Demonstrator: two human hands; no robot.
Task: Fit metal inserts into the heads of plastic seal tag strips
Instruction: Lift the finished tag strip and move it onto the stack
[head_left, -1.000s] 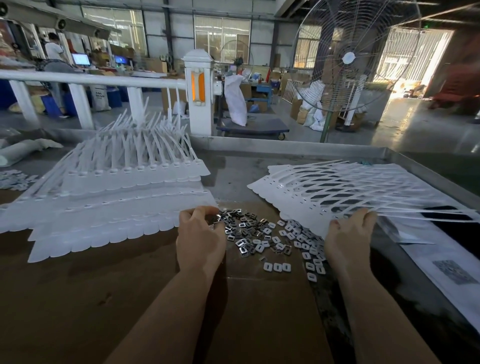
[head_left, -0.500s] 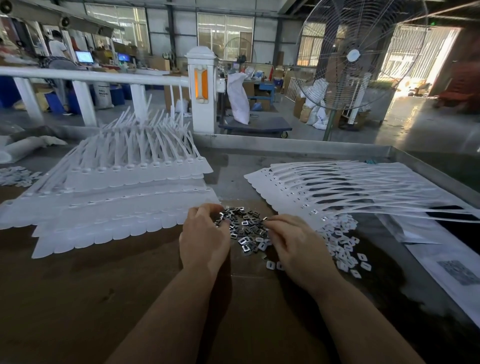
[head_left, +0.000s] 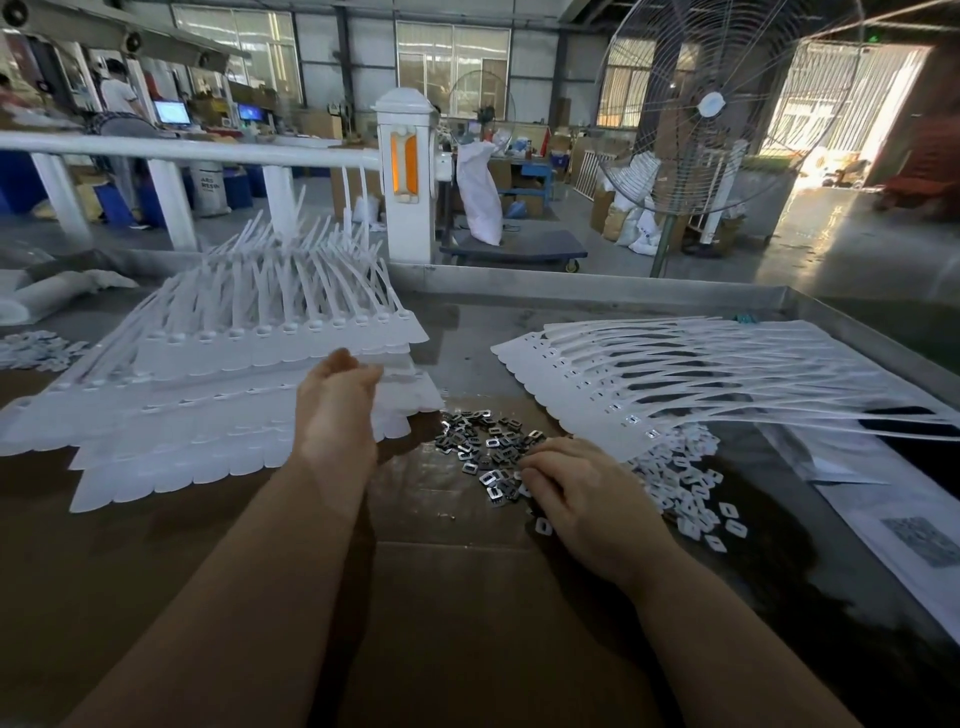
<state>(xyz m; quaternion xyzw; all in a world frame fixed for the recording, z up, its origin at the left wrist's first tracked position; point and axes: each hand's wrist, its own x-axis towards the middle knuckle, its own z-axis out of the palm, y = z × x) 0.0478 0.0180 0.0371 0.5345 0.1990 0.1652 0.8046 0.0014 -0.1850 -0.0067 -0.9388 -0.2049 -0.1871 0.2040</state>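
Note:
A loose pile of small metal inserts (head_left: 483, 441) lies on the table between my hands. My right hand (head_left: 582, 493) rests on the pile's right side, its fingers curled down onto the inserts. My left hand (head_left: 337, 400) is raised over the near right corner of the left stack of white seal strip sheets (head_left: 208, 395). Its thumb and curled fingers sit at the top sheet's edge, and what they hold is hidden. A second fanned sheet of white strips (head_left: 675, 374) lies to the right, its heads facing the pile.
A heap of small white plastic pieces (head_left: 685, 488) lies just right of my right hand. Brown cardboard (head_left: 467, 623) covers the near table. The metal table rim (head_left: 571, 286) runs along the back, printed paper (head_left: 909, 535) lies at the right, and a standing fan (head_left: 711, 104) is beyond.
My left hand has left the insert pile and moved up and left onto the left strip stack. My right hand came from the right sheet onto the pile and stays there.

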